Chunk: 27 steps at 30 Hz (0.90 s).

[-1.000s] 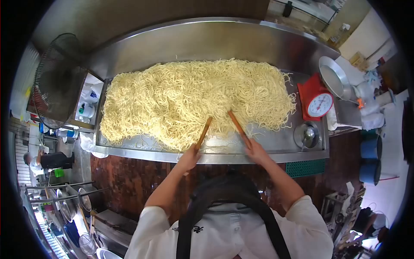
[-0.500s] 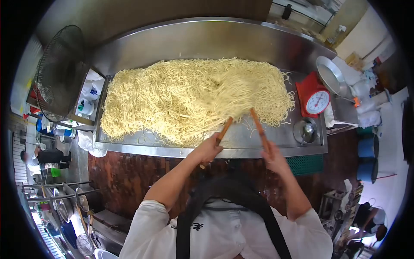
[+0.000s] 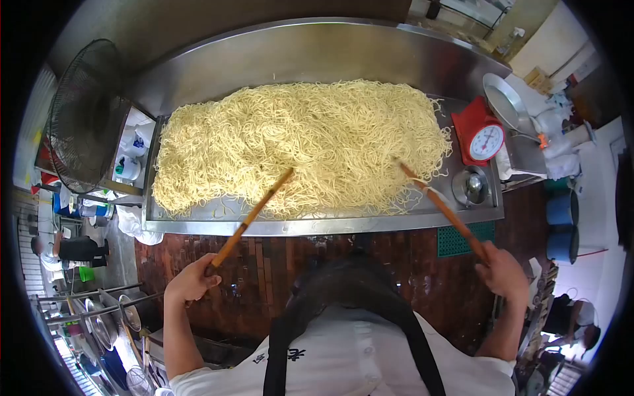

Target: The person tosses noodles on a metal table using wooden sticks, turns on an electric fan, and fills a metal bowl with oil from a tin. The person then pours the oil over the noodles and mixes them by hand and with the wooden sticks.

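A broad heap of pale yellow noodles (image 3: 297, 145) covers most of a steel worktable (image 3: 264, 228). My left hand (image 3: 191, 280) is closed round the lower end of a wooden stick (image 3: 251, 218), whose tip is over the front part of the heap. In my right hand (image 3: 503, 274) is a second wooden stick (image 3: 446, 210), slanting up and left to the heap's right side, with a noodle strand across it near the tip. The two sticks stand wide apart, both hands short of the table's front edge.
A red dial scale (image 3: 479, 135) stands right of the noodles, with a metal bowl (image 3: 471, 187) in front of it. A large round fan (image 3: 86, 115) is at the left. Blue bins (image 3: 563, 224) stand at the right. Two other people (image 3: 72, 249) are farther off, left and right.
Both hands have drawn back and spread apart with their sticks. The noodles that were blurred in motion at the right centre now lie flat and spread toward the front.
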Each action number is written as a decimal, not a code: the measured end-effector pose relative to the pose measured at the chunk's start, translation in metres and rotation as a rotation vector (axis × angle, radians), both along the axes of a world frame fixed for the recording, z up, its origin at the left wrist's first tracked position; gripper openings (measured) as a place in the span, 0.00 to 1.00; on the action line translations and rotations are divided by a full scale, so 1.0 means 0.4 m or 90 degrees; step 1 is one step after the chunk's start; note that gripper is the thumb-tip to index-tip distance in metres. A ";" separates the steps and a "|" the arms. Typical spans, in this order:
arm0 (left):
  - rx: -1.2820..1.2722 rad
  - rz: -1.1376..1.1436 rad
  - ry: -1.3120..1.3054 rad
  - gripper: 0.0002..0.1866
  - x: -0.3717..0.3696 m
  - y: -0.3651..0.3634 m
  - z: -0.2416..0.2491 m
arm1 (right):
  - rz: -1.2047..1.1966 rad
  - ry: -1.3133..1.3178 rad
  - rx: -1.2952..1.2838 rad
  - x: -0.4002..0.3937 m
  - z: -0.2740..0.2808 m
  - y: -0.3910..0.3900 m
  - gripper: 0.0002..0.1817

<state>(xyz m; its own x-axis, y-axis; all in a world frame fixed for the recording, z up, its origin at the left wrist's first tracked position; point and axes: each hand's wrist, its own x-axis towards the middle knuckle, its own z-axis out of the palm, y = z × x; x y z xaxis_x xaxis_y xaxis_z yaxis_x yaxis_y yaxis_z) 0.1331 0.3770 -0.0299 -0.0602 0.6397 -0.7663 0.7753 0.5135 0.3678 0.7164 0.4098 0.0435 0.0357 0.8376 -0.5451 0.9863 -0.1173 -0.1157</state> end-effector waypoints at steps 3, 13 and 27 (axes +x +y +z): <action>0.241 -0.094 0.056 0.24 -0.058 -0.045 -0.216 | 0.124 0.151 -0.006 -0.050 -0.232 0.085 0.17; 0.456 0.124 -0.230 0.26 0.205 0.187 -0.591 | 0.020 0.435 0.155 -0.388 -0.746 0.280 0.18; 0.137 0.015 -0.200 0.35 -0.025 0.126 -0.302 | 0.069 0.283 0.145 -0.133 -0.423 0.142 0.26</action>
<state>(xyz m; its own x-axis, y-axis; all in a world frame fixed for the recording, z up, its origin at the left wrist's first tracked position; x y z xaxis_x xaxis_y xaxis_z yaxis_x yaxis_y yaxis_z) 0.1230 0.4274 -0.1508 0.1402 0.7891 -0.5981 0.5969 0.4146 0.6869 0.6633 0.4665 -0.1258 -0.2520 0.9231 -0.2905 0.8410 0.0603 -0.5377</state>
